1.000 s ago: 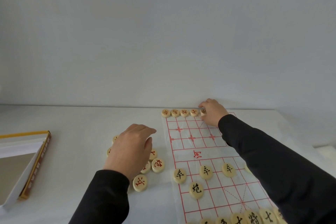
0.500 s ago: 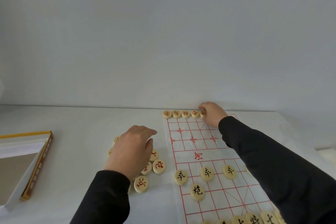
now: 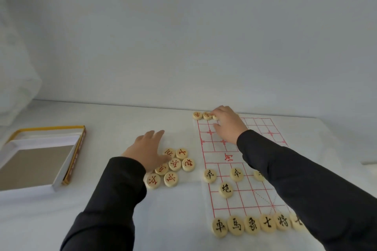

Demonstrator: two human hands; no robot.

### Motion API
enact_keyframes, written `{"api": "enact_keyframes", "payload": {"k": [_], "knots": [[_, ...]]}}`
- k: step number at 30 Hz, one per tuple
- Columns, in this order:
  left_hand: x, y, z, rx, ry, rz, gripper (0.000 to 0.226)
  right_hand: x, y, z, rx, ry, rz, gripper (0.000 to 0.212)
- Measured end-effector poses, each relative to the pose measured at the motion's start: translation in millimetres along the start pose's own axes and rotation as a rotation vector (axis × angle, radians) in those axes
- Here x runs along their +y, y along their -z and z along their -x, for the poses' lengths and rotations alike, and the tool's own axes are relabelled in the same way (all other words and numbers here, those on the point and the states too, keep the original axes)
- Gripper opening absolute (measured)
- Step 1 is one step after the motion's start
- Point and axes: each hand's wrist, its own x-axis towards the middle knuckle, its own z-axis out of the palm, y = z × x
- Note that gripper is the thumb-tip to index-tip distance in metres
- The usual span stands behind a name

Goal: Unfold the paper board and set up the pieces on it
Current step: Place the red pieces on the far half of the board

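Observation:
The paper board (image 3: 259,126) lies unfolded on the right, its red grid running away from me. Black-lettered pieces (image 3: 253,225) line its near edge, with a black cannon (image 3: 226,189) and black pawns (image 3: 210,175) further in. Red-lettered pieces (image 3: 197,115) sit in a row at the far edge. My right hand (image 3: 228,123) rests on that row, fingertips and thumb around the third red piece (image 3: 215,117), hiding the pieces beyond it. My left hand (image 3: 146,149) is flat with fingers apart over the left side of a loose red pile (image 3: 175,165) beside the board.
An open white box (image 3: 61,173) with a yellow-edged tray lies on the white table at the left. A pale wall rises right behind the board's far edge. My right sleeve covers the board's right half.
My right hand slid left along the far row, from the fifth piece to the third. My left hand stretched forward and flattened, uncovering more of the red pile.

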Motion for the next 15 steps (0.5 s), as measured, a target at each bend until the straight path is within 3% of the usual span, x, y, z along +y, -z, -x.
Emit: {"api": "enact_keyframes", "payload": {"k": [2, 5, 10, 15], "knots": [[-7, -3, 7, -0.119, 0.071, -0.058, 0.104, -22, 1, 12, -0.129, 0.045, -0.017, 0.037], [-13, -13, 20, -0.190, 0.093, -0.054, 0.125, -48, 0, 32, -0.336, 0.078, -0.018, 0.046], [-14, -31, 30, -0.094, 0.049, -0.190, 0.134, -67, -11, 55, -0.517, 0.134, 0.034, 0.076], [-14, -33, 24, 0.012, -0.006, -0.049, 0.133, -67, -20, 52, -0.497, 0.126, -0.004, 0.083]]}}
